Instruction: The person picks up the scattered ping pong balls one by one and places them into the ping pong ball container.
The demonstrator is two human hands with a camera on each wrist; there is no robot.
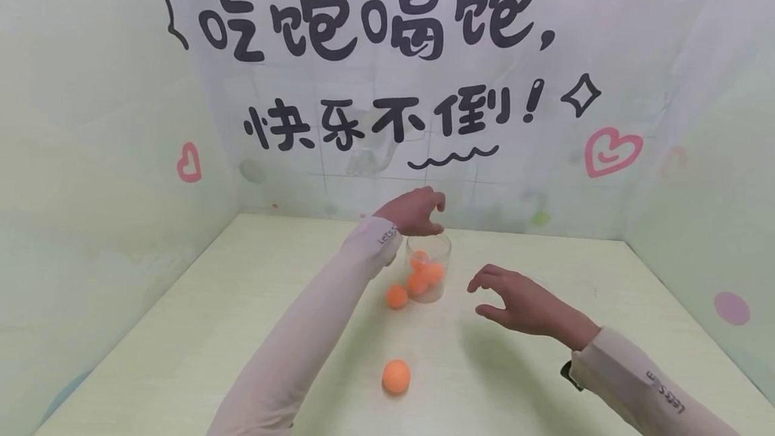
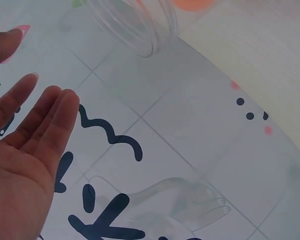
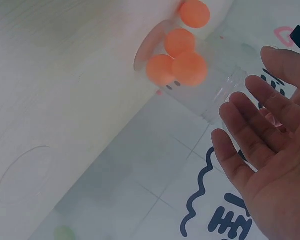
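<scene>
A clear jar (image 1: 431, 247) stands upright towards the back of the table, with orange balls (image 1: 418, 282) inside. My left hand (image 1: 414, 212) is over the jar's rim, its fingers loosely bent and holding nothing. The left wrist view shows that palm bare, apart from the jar's mouth (image 2: 150, 35). To the right of the jar hovers my right hand (image 1: 527, 301), fingers relaxed and nothing in them. One orange ball (image 1: 397, 297) lies against the jar's left side at its base. Another orange ball (image 1: 396, 377) rests nearer the front, between my forearms.
The pale table (image 1: 242, 328) reaches back to a printed curtain (image 1: 339, 187) with black lettering and pink hearts. More of this curtain hangs along the left and right sides. A dark band (image 1: 570, 375) shows at my right cuff.
</scene>
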